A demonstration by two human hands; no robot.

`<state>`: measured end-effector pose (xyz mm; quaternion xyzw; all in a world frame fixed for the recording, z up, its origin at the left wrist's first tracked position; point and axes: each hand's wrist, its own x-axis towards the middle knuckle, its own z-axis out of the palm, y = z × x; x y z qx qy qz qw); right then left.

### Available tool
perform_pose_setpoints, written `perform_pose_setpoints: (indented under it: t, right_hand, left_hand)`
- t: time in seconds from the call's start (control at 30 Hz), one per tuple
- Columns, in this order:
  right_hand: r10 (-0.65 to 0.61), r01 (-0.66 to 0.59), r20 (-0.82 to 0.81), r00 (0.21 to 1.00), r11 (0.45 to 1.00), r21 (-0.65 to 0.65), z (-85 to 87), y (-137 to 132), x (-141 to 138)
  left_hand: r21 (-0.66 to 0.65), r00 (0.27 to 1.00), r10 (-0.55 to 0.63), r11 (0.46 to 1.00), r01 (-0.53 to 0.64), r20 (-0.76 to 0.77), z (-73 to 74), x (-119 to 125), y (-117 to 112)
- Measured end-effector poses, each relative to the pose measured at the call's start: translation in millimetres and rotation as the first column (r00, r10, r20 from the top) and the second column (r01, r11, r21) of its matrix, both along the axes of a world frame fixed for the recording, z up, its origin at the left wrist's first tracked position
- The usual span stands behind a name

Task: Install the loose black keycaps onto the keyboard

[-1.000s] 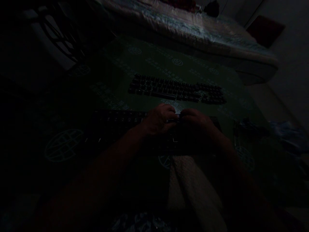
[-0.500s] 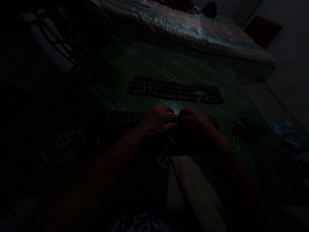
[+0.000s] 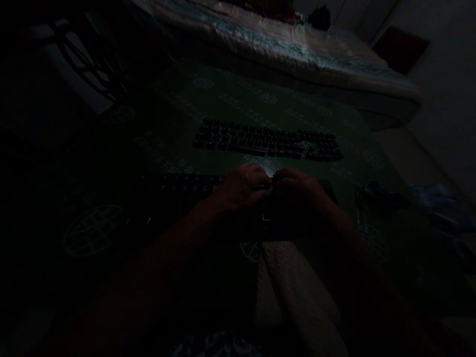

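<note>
A dark keyboard [image 3: 174, 186] lies across the green table in front of me, its far rows faintly visible and much of it lost in shadow. Over the upper middle of it, my left hand [image 3: 245, 183] is closed, with fingers bent together. My right hand [image 3: 297, 186] meets it from the other side, its fingers pinched close to the left fingertips. Whatever is between the fingers is too dark and small to name. Past the hands, loose black keycaps [image 3: 249, 139] are laid out in rows like a keyboard.
The green table cover [image 3: 159, 109] carries pale globe prints and lettering. At the right lie a dark bundle [image 3: 383, 193] and bluish cloth [image 3: 439, 203]. A light cloth [image 3: 293, 282] hangs at the near edge. Behind the table stands a bed [image 3: 297, 59]; a dark chair [image 3: 89, 64] is at left.
My right hand has shifted slightly left, and its fingers have drawn in closer to the left fingertips. The left hand stays in place on the keyboard. The view has shifted slightly.
</note>
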<state>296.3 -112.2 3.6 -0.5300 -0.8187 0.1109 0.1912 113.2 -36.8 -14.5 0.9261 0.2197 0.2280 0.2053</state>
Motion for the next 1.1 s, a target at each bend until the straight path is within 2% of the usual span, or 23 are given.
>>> perform_pose_setpoints:
  t: [0.73, 1.1]
  right_hand:
    - [0.027, -0.03, 0.037, 0.999, 0.997, 0.073, -12.4, 5, 4]
    - [0.012, -0.013, 0.033, 0.999, 0.999, 0.045, -5.3, 3, 0]
  left_hand:
    - [0.044, 0.999, -0.026, 0.999, 0.027, -0.018, 0.8, -1, 1]
    - [0.067, 0.999, 0.003, 0.998, -0.001, -0.034, -0.4, 0, 1]
